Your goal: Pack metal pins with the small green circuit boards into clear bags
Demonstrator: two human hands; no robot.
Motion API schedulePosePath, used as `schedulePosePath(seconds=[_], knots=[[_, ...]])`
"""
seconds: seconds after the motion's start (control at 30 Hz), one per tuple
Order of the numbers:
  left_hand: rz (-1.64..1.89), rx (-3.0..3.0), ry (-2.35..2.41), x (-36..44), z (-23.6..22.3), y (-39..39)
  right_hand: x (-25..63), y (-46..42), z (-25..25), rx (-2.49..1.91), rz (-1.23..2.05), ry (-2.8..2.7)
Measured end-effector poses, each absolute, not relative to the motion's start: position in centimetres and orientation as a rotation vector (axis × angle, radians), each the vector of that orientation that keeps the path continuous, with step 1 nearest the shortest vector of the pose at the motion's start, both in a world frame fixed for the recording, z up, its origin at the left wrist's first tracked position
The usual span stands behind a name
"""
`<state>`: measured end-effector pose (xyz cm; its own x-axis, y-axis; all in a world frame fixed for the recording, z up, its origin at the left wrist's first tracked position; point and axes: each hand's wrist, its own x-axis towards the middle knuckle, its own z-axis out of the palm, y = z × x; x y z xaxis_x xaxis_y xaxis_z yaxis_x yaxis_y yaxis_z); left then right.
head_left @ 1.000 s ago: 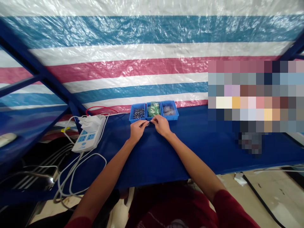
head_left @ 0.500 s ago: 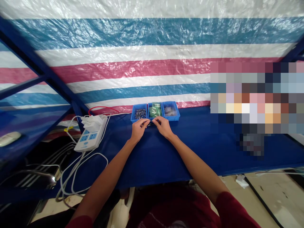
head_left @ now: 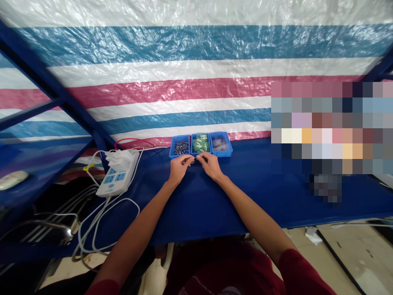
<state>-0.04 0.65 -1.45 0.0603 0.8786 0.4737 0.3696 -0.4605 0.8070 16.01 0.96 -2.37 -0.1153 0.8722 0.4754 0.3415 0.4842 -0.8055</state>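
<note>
Blue bins (head_left: 225,153); tarp (head_left: 172,88) striped white, blue and pink.

Legible text: none. White power strip (head_left: 115,182), between 8 and 9 o'clock from view centre: faint marking near blue oval button (head_left: 111,186), too small to read. Dark-red shirt (head_left: 227,262), 6 o'clock: pale chest print, partly cut by frame edge, letters or figure indeterminable. Pixelated area (head_left: 331,128), 3 o'clock: any lettering unreadable.

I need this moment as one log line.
left hand: pinching small part; right hand: same; blue bins: beyond hands; power strip: at left
</note>
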Motion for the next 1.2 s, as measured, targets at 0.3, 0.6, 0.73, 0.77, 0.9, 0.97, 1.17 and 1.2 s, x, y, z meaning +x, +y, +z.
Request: schedulePosePath(seconds=[0.3, 0.6, 0.73, 0.77, 0.9, 0.97, 1.17, 1.2], knots=[[1.46, 1.71, 1.198, -0.1, -1.6, 1.0, 16.1, 1.0, -2.6, -1.108, 0.649, -1.61], [1.436, 1.637, 1.119, 0.4, -1.1, 0.4, 16.2, 0.8, -2.3, -1.108, 0.665, -1.597], [1.448, 1.641, 1.131, 0.3, -1.1, 0.4, 16.2, 0.9, -2.4, -1.11, 0.649, -1.596], [1.441, 1.638, 1.13, 0.3, -1.2, 0.5, 16.2, 0.9, -2.5, -1.109, 0.648, -1.596], [1.408, 1.642, 1.157, 0.1, -1.7, 0.9, 16.2, 0.8, -2.4, -1.102, 0.654, -1.598], [1.401, 1.67, 1.168, -0.1, -1.9, 1.1, 16.2, 0.7, -2.3, -1.109, 0.648, -1.595], [1.374, 1.879, 1.151, -0.4, -2.0, 1.5, 16.3, 0.7, -2.1, -1.101, 0.579, -1.564], [1.359, 1.903, 1.134, -0.4, -2.0, 1.4, 16.3, 0.8, -2.1, -1.098, 0.567, -1.563]])
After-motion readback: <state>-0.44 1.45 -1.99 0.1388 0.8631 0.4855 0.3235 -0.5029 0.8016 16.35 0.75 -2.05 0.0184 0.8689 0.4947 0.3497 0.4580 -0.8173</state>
